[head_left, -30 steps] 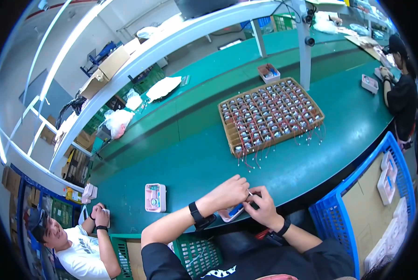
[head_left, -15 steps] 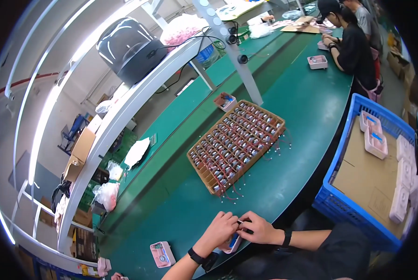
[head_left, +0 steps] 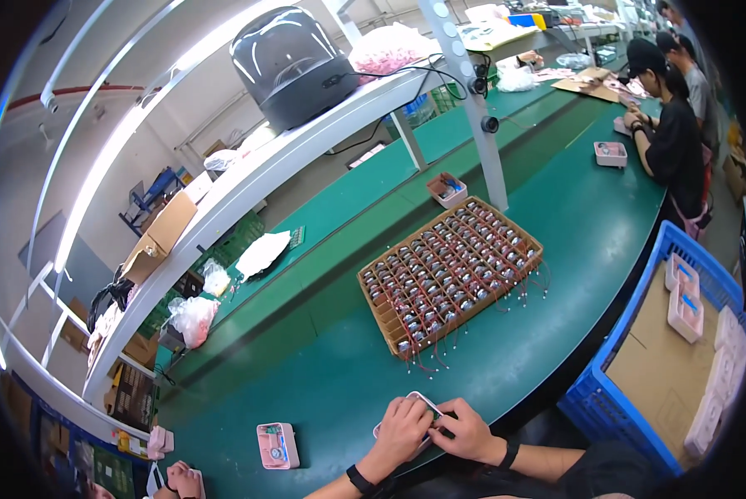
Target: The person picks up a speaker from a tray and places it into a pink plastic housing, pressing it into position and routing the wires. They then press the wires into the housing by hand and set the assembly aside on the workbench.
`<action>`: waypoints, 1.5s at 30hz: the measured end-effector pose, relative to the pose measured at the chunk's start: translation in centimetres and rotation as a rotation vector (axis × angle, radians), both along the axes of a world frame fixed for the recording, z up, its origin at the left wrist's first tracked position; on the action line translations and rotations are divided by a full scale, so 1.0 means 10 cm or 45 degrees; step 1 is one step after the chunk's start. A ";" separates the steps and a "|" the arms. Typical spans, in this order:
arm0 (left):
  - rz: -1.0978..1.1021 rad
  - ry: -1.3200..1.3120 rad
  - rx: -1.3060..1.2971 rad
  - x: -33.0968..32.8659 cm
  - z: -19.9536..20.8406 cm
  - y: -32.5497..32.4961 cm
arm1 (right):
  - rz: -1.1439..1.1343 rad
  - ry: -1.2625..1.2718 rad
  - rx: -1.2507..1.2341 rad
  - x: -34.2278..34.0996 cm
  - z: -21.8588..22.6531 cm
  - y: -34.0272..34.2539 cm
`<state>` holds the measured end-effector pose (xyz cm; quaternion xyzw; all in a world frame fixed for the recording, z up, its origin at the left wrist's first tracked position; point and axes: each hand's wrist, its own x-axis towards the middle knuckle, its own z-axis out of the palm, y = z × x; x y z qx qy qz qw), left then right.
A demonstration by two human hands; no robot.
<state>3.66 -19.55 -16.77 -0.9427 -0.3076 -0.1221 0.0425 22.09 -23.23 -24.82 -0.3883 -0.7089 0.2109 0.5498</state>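
Low in the head view, my left hand [head_left: 403,432] is closed around a small pink plastic case [head_left: 421,397], whose pale rim shows past the fingers. My right hand [head_left: 468,433] meets it from the right, thumb and fingers pinched together over the case's inside. A bit of green shows between the two hands; what the right fingertips hold is too small to make out. To the left on the green bench lies another open pink case [head_left: 278,446], with a round metal part and something blue in it. Beyond my hands rests a divided cardboard tray [head_left: 381,318] of round metal parts with red wires.
At right stands a blue crate [head_left: 599,407] with cardboard and pink cases [head_left: 685,311]. A metal post [head_left: 483,141] rises behind the tray, beside another pink case [head_left: 448,191]. A co-worker [head_left: 679,141] works at far right; another person's hands [head_left: 183,480] show at lower left.
The view has shifted, so the bench things sit elsewhere in the picture. The case in my hands now shows its rim above my fingers. Another person's hands have come into view at lower left.
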 end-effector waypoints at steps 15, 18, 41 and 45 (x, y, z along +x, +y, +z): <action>0.085 -0.158 -0.252 -0.18 -0.21 0.05 | 0.011 -0.114 -0.074 0.01 -0.32 0.00; -0.009 -0.259 -0.197 -0.29 -0.02 0.00 | 0.045 -0.116 -0.074 0.00 -0.28 -0.01; 1.189 0.253 0.505 -1.08 0.15 2.27 | -0.048 -0.165 -0.049 -0.09 0.08 0.06; 0.177 -0.067 -0.517 -0.58 0.21 2.08 | -0.013 -0.141 -0.066 -0.15 0.10 0.08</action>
